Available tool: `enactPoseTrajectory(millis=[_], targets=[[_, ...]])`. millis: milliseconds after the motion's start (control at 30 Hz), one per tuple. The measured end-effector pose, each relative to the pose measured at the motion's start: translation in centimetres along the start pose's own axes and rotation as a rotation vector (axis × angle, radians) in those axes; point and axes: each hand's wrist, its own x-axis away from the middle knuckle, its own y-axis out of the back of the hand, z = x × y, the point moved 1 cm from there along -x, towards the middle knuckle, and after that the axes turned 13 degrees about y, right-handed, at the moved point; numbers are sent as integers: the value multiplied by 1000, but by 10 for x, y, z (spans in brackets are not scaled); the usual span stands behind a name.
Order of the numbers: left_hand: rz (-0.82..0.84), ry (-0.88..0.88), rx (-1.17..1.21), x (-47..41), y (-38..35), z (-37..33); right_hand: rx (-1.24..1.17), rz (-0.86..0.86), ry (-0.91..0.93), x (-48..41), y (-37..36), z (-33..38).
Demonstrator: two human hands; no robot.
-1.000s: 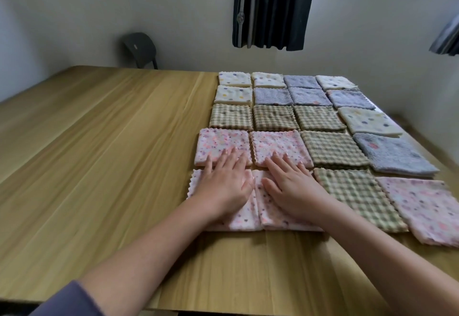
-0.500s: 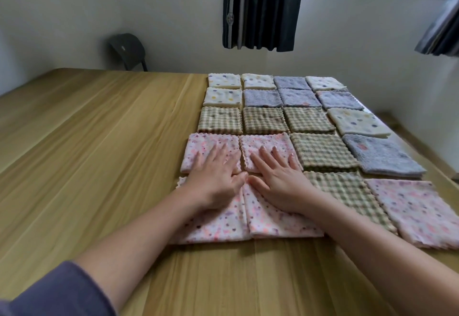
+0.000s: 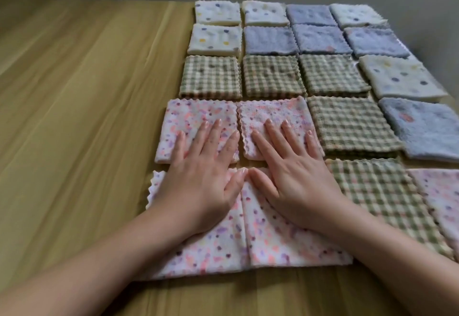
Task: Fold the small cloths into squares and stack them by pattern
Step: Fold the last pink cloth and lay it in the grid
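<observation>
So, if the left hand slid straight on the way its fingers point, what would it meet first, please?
The left hand has its fingertips on the pink square; going on, it would likely meet the near edge of the checked square behind it first.

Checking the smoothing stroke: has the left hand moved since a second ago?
Yes. The left hand slid forward, its fingers now farther onto the folded pink speckled cloth square.

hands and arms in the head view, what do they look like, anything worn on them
Two bare hands: the left hand and right hand wear no gloves, and no rings show. The fingernails look plain, with no bright polish. The left forearm and right forearm are bare as far as the frame edge, with no sleeve, watch or bracelet in view.
</observation>
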Motion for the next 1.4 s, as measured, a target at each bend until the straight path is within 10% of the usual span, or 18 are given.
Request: enactPoseTrajectory(millis=[1400], targets=[[255,26,-25,-6,16,-2,-123,129,-63,-5,11,5]])
